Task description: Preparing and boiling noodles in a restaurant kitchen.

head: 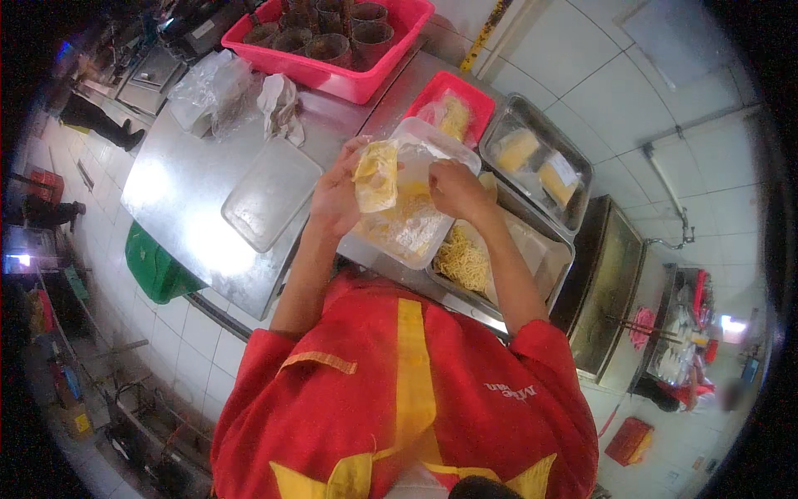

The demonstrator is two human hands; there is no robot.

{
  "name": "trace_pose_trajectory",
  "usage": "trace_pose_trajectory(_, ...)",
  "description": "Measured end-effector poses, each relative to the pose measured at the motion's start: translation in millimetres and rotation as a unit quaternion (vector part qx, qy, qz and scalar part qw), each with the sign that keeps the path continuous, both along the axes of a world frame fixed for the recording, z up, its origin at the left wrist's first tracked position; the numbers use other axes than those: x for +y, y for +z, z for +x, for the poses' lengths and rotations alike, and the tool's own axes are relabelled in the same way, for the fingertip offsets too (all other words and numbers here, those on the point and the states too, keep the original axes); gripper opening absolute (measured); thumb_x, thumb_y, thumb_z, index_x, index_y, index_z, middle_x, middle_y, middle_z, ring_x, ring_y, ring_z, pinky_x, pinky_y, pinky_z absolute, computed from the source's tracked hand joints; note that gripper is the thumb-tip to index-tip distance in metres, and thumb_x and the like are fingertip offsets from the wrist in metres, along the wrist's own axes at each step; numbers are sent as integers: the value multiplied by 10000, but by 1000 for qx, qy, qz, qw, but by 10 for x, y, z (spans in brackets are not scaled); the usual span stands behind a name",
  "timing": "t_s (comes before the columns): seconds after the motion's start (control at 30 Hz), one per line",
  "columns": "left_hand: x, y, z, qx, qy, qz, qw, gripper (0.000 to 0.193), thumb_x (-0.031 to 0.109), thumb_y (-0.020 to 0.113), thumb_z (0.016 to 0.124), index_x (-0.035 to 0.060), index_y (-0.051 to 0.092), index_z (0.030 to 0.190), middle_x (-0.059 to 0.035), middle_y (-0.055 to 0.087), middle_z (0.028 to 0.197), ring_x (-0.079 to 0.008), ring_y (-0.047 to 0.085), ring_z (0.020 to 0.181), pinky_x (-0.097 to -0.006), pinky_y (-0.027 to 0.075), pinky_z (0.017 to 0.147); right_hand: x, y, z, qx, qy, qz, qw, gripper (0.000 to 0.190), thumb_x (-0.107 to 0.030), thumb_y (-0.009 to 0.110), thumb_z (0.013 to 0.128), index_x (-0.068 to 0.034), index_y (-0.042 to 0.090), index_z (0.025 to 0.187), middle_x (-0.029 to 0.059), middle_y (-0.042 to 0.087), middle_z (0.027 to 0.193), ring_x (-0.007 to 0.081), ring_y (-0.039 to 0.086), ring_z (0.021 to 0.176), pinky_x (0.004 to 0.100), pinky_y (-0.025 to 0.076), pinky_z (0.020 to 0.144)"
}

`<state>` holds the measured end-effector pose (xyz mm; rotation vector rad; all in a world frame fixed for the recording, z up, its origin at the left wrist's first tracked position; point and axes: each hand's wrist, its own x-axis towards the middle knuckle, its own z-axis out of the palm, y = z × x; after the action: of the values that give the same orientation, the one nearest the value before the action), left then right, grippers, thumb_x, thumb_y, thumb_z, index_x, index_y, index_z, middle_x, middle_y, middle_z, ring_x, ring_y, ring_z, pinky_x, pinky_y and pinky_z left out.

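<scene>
My left hand (pixel 338 194) grips a yellow sheet-like food piece (pixel 376 176), with its fingers behind it and its thumb at the near edge. A translucent plastic container (pixel 458 146) lies in front of me, with white powder and yellow bits (pixel 405 224) in it. Over its right side, my right hand (pixel 458 190) is bent with fingers curled down. What its fingertips hold, if anything, cannot be seen. Beside the container, partly under my right forearm, a lined metal tray (pixel 539 249) holds yellow noodles (pixel 462 261).
A metal tray (pixel 586 187) holds two yellow packs. A small red tray (pixel 477 100) contains bagged yellow food. On the steel table (pixel 165 181) lie a translucent lid (pixel 271 193), plastic bags (pixel 215 90) and crumpled paper (pixel 280 109). A pink tub (pixel 336 78) carries several dark cups. Below stands a green bin (pixel 156 265).
</scene>
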<state>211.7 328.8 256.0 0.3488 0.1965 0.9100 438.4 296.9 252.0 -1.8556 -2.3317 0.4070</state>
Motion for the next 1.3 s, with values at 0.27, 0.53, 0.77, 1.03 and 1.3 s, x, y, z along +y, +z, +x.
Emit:
trace_pose_trajectory(0.27,-38,121,-57,80,23,36,996,303,214,442,918,62,424,1179,-132,540,1127,-308,555,1048,-407,485,859,-101,241,-134,230,-16,-156,960,250,-157,659,685,9,533,824,169,595,785,335,583,829,424,459,731)
trace_pose_trajectory(0.53,-53,66,-83,79,16,39,996,370,318,363,958,67,417,1225,-133,503,1206,-322,534,1077,-448,480,868,-149,122,-117,44,26,5,999,218,-130,663,672,13,520,754,196,589,890,372,549,871,436,443,752)
trace_pose_trajectory(0.77,-73,62,-103,107,20,49,993,461,375,335,965,64,365,1304,-121,455,1288,-322,479,1160,-487,473,881,-189,933,-27,185,-10,-144,972,84,-64,604,770,-19,537,792,60,582,775,156,580,724,282,449,644)
trace_pose_trajectory(1.03,-167,134,35,49,-86,-36,994,606,488,342,933,22,353,1321,-158,453,1299,-299,506,1141,-448,462,906,17,994,-350,547,-47,-55,834,133,-110,604,835,-13,557,913,-4,585,834,65,569,747,222,452,648)
trace_pose_trajectory(1.3,-22,84,-209,149,28,-26,988,541,419,373,944,1,402,1286,-180,532,1209,-308,570,1053,-450,503,826,4,232,-24,151,-121,33,980,243,-68,605,768,-3,577,1001,147,631,902,259,607,867,341,472,772)
